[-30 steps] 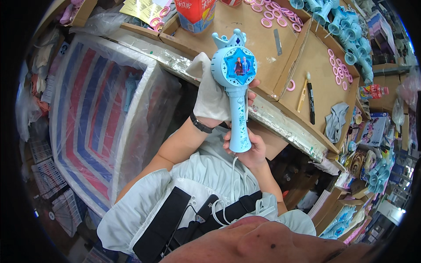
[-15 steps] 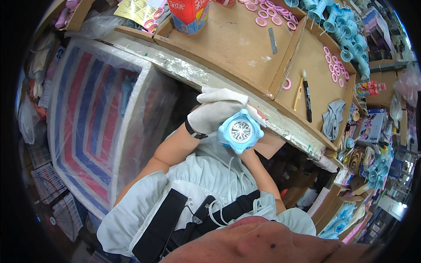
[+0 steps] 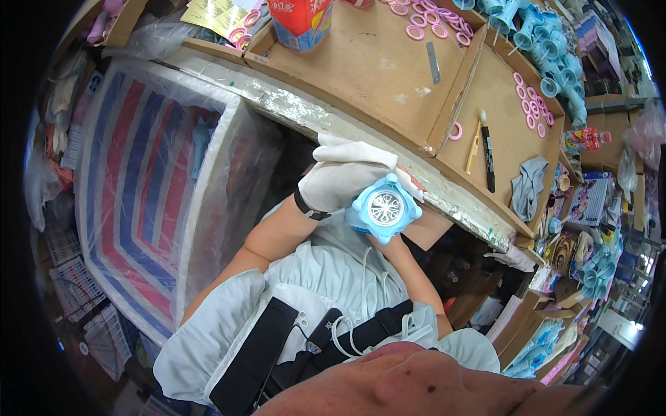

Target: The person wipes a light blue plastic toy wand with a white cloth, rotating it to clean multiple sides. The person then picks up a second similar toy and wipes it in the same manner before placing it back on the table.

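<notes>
In front of my body is a light-blue plastic toy part (image 3: 386, 209) with a star-shaped, knobbed rim. Its round face carries a white patterned disc and is turned up toward me. My left hand (image 3: 345, 173), in a white glove with a black band at the wrist, is closed against the part's far left side, its fingers reaching over toward the right. Behind the part, my right hand (image 3: 413, 184) grips it from the right and below. Only a bit of that hand shows past the far edge; most of its fingers are hidden.
Cardboard trays (image 3: 361, 90) line the bench ahead, holding pink rings (image 3: 531, 104), a metal strip (image 3: 433, 62), a brush (image 3: 476, 142), a black marker (image 3: 488, 159) and a grey cloth (image 3: 530, 187). Blue parts (image 3: 548, 52) pile up far right. A plastic-lined striped bin (image 3: 139, 208) stands left.
Both hands and the light-blue toy part have shifted slightly to the right. My grip looks the same, and the things on the bench stay in place.
</notes>
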### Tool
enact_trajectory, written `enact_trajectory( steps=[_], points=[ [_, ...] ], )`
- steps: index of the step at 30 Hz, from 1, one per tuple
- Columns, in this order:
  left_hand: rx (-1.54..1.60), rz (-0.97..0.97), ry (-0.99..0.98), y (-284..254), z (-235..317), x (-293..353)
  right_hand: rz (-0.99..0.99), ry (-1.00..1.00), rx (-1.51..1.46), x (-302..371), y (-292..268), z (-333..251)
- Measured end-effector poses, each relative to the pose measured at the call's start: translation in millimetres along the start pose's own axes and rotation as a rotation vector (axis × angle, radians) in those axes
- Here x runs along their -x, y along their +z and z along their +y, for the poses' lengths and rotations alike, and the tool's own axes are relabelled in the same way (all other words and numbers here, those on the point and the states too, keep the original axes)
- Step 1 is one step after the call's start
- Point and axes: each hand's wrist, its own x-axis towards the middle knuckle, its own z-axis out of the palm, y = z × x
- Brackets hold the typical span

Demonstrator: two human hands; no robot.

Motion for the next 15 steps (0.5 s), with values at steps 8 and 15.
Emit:
enact_trajectory(
  steps=[8,15],
  points=[
    [0.409,0.17,-0.199,12,21,4,0.11,-0.117,0.382,-1,-9,-3],
    [0.015,0.104,-0.108,-3,17,17,0.161,0.15,0.371,3,-12,6]
  ],
)
